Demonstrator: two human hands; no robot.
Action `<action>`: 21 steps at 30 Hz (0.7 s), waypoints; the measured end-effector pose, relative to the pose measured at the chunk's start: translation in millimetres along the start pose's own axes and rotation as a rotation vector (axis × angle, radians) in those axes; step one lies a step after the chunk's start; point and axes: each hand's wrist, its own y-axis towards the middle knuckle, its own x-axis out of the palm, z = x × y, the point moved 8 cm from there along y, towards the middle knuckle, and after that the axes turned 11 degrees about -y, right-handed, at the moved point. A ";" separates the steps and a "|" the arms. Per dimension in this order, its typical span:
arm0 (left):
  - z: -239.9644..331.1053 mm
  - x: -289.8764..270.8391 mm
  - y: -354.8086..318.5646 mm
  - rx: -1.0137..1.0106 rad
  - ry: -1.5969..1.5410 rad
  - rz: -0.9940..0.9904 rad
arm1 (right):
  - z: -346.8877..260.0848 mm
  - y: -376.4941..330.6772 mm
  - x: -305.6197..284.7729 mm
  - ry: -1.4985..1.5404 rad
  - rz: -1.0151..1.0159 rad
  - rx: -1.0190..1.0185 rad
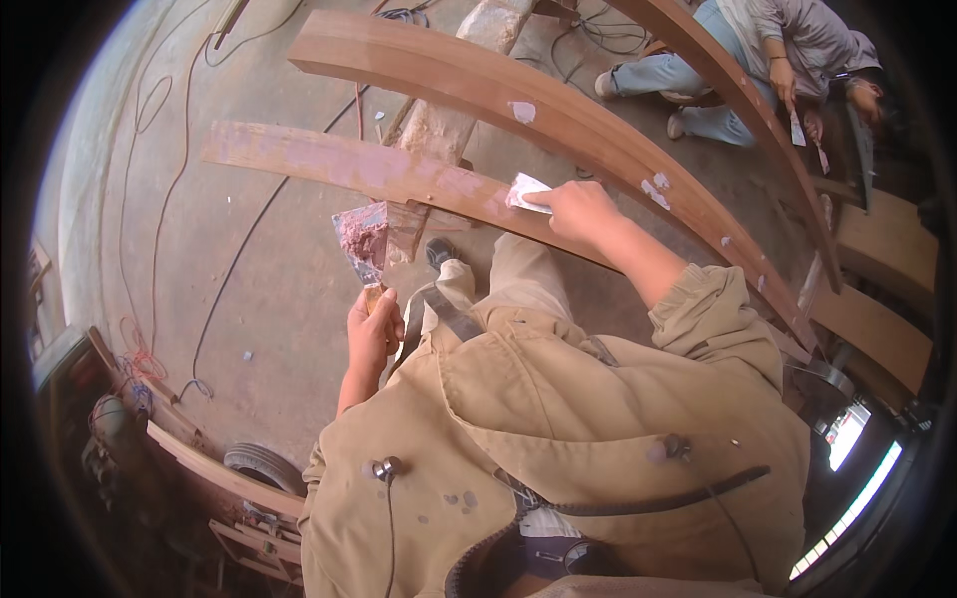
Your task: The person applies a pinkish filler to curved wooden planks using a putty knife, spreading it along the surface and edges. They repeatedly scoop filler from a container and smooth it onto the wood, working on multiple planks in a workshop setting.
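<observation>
My left hand (371, 331) is closed around the wooden handle of a putty knife (373, 275). Its wide metal blade points away from me and carries a heap of pinkish filler (362, 235). In my right hand (586, 211) is a small pale scraper (527, 189), pressed against the nearer wooden beam (486, 199). Pink filler is smeared over much of that beam's left half. Just beyond lies a second curved beam (419, 62), dotted with a few pale filler patches (523, 112).
A third curved beam (743, 90) slants across at the right. Beyond it another person (809, 40) crouches, holding a light-bladed scraper (797, 130). A rough support (436, 130) stands under the beams. Cables (184, 149) trail over the floor at left, and a tyre (261, 461) lies at lower left.
</observation>
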 end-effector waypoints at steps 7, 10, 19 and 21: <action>2.7 1.8 -1.7 0.027 -0.022 0.009 | 4.1 0.2 15.0 0.006 -0.027 0.035; -5.6 -3.6 -0.7 0.026 -0.028 -0.011 | 4.0 -2.1 1.4 0.012 -0.003 0.018; -0.5 5.2 -3.5 0.031 -0.027 -0.021 | 16.6 -6.7 30.1 0.086 0.069 0.071; 2.8 6.0 -6.4 0.036 -0.009 -0.013 | 14.9 0.2 12.5 0.099 0.120 0.059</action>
